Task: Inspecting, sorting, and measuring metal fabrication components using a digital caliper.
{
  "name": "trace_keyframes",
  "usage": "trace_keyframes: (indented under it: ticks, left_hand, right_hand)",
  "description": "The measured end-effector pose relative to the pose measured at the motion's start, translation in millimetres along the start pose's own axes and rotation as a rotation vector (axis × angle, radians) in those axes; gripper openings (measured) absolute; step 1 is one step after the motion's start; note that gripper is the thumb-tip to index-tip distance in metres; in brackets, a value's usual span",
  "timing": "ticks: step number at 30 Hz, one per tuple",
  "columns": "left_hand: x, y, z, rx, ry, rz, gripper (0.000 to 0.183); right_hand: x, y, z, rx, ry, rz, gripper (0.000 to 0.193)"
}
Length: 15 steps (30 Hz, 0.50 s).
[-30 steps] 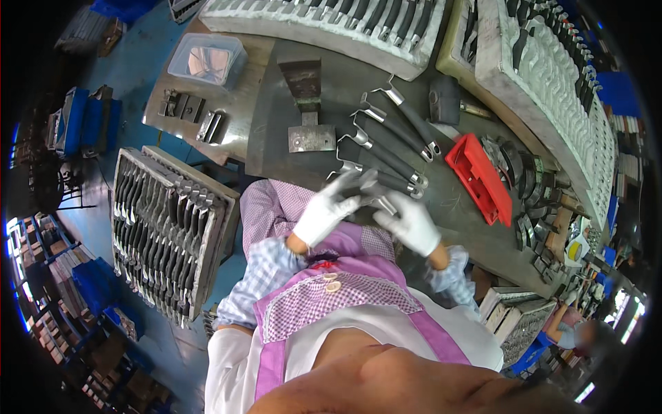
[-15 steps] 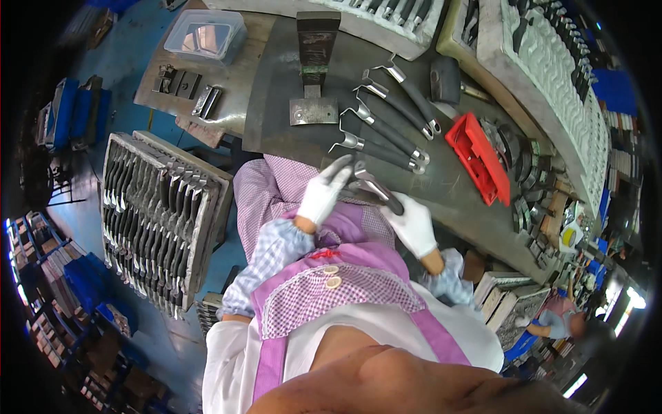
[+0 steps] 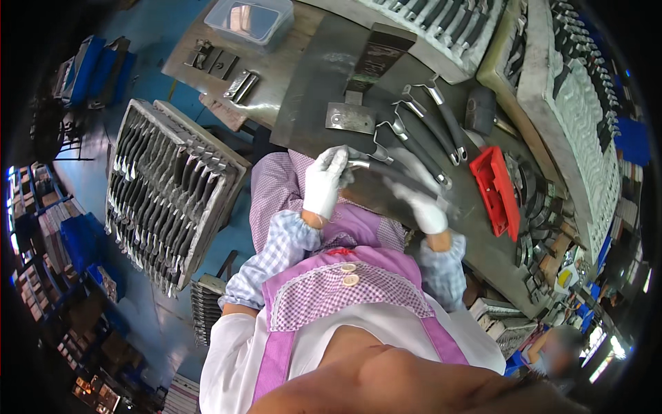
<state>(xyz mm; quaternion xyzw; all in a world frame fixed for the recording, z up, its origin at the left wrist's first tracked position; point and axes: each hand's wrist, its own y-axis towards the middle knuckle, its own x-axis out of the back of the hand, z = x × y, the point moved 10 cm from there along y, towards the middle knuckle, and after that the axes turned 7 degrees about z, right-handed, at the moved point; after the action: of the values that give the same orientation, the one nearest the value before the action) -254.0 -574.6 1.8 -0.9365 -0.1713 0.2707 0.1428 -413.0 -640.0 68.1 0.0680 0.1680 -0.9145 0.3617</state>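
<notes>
My left hand [image 3: 325,185], in a white glove, is closed on the metal end of a black-handled utensil [image 3: 390,173], at the table's near edge. The handle points right and is smeared by motion. My right hand [image 3: 422,200], also gloved, is blurred beside that handle; its fingers do not show clearly. Just beyond lie several similar utensils [image 3: 415,146] with bent, forked metal ends, side by side on the dark table [image 3: 303,90]. The nearest one's handle is partly hidden by my right hand. A metal block with a dark upright bar [image 3: 350,117] stands beyond my left hand.
A red plastic holder [image 3: 495,193] and a black mallet head [image 3: 480,110] lie to the right. Trays of utensils [image 3: 514,55] border the far right. A clear plastic box [image 3: 252,22] sits far left. An upright rack [image 3: 231,186] of black handles stands left.
The view has turned, so the table and racks sit differently in it. My right hand has moved to the far side, toward the utensils on the table. My left hand still grips a utensil.
</notes>
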Motion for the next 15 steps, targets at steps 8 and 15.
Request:
trace_keyframes:
  ticks: [8, 15]
  left_hand:
    - [56, 13, -3, 0.039, 0.149, -0.210, 0.036]
    - [61, 53, -56, -0.186, 0.522, -0.290, 0.029]
  right_hand:
    - [-23, 111, 32, 0.310, -0.877, -0.349, 0.032]
    - [-22, 119, 36, 0.363, -0.775, -0.220, 0.030]
